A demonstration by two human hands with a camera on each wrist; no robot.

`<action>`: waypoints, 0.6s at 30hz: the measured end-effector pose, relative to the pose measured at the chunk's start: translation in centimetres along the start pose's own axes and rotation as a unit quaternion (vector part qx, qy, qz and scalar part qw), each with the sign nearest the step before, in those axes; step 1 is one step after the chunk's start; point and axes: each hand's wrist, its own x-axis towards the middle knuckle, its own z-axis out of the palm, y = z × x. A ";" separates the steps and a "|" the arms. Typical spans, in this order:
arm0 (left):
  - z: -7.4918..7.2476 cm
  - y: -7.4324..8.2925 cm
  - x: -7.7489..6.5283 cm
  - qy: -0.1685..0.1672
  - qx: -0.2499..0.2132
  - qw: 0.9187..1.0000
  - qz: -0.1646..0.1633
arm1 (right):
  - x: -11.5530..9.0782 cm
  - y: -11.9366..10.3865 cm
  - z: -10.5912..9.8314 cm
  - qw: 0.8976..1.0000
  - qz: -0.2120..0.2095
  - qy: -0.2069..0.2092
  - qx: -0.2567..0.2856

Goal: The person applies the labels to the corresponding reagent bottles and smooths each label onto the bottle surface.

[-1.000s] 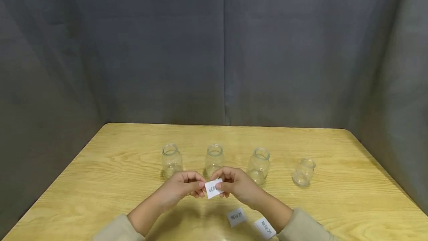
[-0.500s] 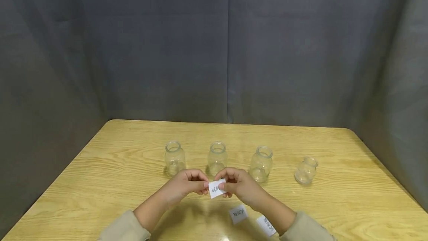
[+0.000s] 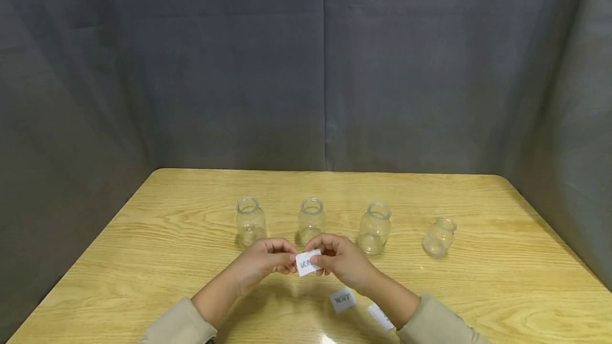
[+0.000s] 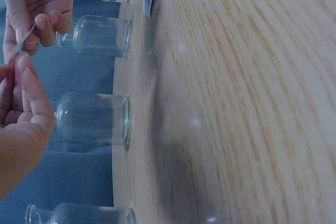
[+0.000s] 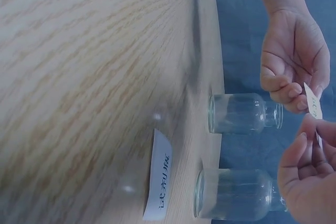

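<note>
A small white paper label [image 3: 305,263] with dark handwritten characters is held up over the table, between both hands. My left hand [image 3: 260,265] pinches its left edge with thumb and forefinger. From the other side my right hand [image 3: 345,263] grips it, the thumb lying over part of the writing. In the right wrist view the label [image 5: 314,103] is seen nearly edge-on between the fingertips. Below the right hand, a second white label [image 3: 342,300] lies on the table. A third label [image 3: 381,317] is partly covered by the right forearm.
Behind the hands, three clear glass jars stand in a row: a left jar [image 3: 251,223], a middle jar [image 3: 312,220] and a right jar [image 3: 374,230]. A smaller glass jar [image 3: 439,237] stands farther right. Grey curtains [image 3: 229,78] surround the wooden table [image 3: 158,238].
The head view has shifted slightly, so the jars and table sit a little higher in it. Both hands keep hold of the label, with its tilt slightly changed.
</note>
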 end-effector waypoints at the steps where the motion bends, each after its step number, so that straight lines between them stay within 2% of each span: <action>1: 0.0 0.0 0.0 0.004 0.004 1.000 0.002 | 0.0 0.0 0.0 1.000 0.000 0.002 -0.004; 7: -0.2 -0.4 0.0 0.033 0.018 0.999 0.014 | 0.1 0.4 -0.1 0.999 -0.011 0.034 -0.018; 13: -0.9 -0.6 -0.2 0.058 0.018 0.998 0.007 | 0.4 0.7 0.0 0.996 -0.017 0.087 -0.023; 18: -0.7 -0.5 -0.1 0.062 0.021 0.998 0.003 | 0.3 0.7 0.2 0.996 -0.018 0.078 -0.047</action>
